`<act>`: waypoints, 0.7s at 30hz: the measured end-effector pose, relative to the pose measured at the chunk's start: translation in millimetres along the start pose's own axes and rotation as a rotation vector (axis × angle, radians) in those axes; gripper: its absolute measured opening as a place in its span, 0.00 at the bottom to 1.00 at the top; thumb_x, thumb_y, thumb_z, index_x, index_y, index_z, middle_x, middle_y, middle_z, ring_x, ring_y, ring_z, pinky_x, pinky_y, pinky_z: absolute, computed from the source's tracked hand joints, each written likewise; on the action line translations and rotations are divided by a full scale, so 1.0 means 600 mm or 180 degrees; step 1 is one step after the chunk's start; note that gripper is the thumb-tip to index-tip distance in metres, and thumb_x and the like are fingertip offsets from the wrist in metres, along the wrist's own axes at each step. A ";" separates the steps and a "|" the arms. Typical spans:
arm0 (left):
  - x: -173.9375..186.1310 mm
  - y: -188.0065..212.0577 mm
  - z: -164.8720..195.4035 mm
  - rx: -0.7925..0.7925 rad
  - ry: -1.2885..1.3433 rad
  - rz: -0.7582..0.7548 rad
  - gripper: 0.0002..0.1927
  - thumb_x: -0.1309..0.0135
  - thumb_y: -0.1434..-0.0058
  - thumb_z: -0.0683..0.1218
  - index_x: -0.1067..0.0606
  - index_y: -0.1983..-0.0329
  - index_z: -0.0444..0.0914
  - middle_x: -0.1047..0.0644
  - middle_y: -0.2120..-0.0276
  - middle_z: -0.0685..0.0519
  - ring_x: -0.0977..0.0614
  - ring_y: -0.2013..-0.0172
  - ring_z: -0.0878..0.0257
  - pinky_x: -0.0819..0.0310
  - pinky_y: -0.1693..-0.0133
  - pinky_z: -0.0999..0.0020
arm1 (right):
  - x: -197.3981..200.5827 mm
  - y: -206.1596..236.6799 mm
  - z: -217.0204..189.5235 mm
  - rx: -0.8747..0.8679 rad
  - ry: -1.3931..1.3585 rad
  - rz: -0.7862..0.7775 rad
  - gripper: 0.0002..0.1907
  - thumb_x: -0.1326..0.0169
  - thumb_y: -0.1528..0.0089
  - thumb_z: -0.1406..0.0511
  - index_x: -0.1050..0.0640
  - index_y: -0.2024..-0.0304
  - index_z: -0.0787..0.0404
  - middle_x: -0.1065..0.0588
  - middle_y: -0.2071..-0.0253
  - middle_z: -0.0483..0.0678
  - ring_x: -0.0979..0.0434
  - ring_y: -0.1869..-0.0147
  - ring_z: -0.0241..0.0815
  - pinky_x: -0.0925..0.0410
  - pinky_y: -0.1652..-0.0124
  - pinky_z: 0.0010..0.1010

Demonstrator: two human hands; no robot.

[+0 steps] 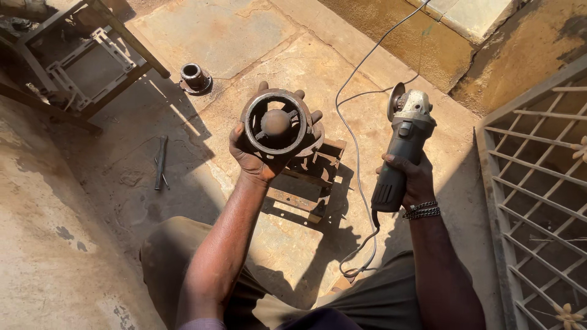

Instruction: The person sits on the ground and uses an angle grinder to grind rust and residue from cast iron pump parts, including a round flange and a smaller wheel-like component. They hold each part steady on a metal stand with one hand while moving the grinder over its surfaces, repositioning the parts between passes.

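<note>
Round rusty metal housing (276,124) is held up at frame centre, cupped from below by left hand (255,156), fingers wrapped around its rim, clamped on it. Shape: cylindrical ring w/ spokes running in to a domed hub in the middle; surface pitted, brown w/ rust, rim edge worn brighter. Open cavities btwn spokes, nothing seen in them.

Angle grinder (403,143) is gripped at 3 o'clock of the housing, well apart from it, by right hand (411,178) closed round the dark body; grey metal head and disc guard pointed away, toward 12. Beaded bracelets (421,211) are worn at the right wrist. Grey cable (353,134) is trailed from the grinder's tail across the stone floor (232,30).

Rusty welded bracket stand (315,177) is sat on the floor just under the housing, at 5 o'clock. Small metal bushing (195,76) is seen at 10 o'clock, a hand tool (161,162) at 9. Metal frame (79,61) at far 10, window grille (538,201) at 3–4.
</note>
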State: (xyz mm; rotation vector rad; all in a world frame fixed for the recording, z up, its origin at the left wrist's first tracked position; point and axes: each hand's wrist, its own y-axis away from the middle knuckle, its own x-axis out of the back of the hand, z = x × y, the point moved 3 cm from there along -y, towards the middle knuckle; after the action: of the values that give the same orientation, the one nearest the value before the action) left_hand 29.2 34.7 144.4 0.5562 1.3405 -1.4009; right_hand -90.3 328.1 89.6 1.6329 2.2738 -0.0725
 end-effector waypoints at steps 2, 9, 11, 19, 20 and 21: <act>0.000 0.012 -0.007 0.0055 0.0200 0.0145 0.48 0.39 0.47 0.66 0.42 0.23 0.57 0.37 0.29 0.36 0.33 0.34 0.26 0.38 0.33 0.24 | 0.002 0.003 0.003 -0.0017 0.0041 -0.0006 0.28 0.36 0.46 0.69 0.32 0.46 0.65 0.24 0.61 0.54 0.18 0.67 0.49 0.21 0.66 0.42; 0.058 0.051 -0.019 0.0033 0.0441 0.1182 0.45 0.48 0.40 0.72 0.34 0.27 0.42 0.29 0.35 0.39 0.23 0.37 0.43 0.29 0.33 0.41 | -0.004 0.012 0.012 -0.0138 0.0122 -0.0063 0.29 0.36 0.46 0.69 0.33 0.46 0.66 0.25 0.61 0.55 0.18 0.67 0.50 0.21 0.67 0.43; 0.067 0.057 -0.021 0.0139 0.0381 0.1234 0.44 0.51 0.42 0.73 0.32 0.31 0.42 0.27 0.38 0.41 0.22 0.40 0.45 0.26 0.37 0.42 | -0.007 0.013 0.013 -0.0152 0.0158 -0.0076 0.29 0.36 0.47 0.69 0.33 0.46 0.66 0.25 0.60 0.54 0.18 0.67 0.50 0.22 0.67 0.43; 0.071 0.064 -0.022 0.0104 0.0346 0.0798 0.51 0.48 0.44 0.70 0.42 0.22 0.41 0.27 0.37 0.41 0.21 0.39 0.47 0.26 0.35 0.44 | -0.018 0.008 0.025 -0.0218 0.0280 -0.0209 0.32 0.35 0.48 0.67 0.33 0.44 0.67 0.25 0.60 0.55 0.18 0.66 0.47 0.21 0.67 0.41; 0.072 0.062 -0.023 0.0109 0.0503 0.0699 0.52 0.47 0.44 0.69 0.43 0.21 0.40 0.27 0.37 0.41 0.21 0.38 0.47 0.26 0.34 0.44 | -0.019 0.007 0.027 -0.0214 0.0302 -0.0217 0.33 0.35 0.48 0.67 0.33 0.44 0.68 0.25 0.60 0.55 0.18 0.66 0.47 0.21 0.66 0.41; 0.074 0.061 -0.025 0.0115 0.0660 0.0600 0.54 0.46 0.45 0.68 0.45 0.20 0.40 0.27 0.36 0.42 0.21 0.38 0.47 0.26 0.34 0.44 | -0.020 0.007 0.028 -0.0209 0.0323 -0.0224 0.33 0.34 0.48 0.66 0.33 0.43 0.68 0.25 0.60 0.55 0.18 0.66 0.47 0.21 0.66 0.41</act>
State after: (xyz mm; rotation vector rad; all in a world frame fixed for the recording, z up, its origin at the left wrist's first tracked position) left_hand 42.8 39.3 86.5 0.8487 1.3884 -1.2409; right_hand -79.0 314.7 77.8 1.5563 2.3828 0.0690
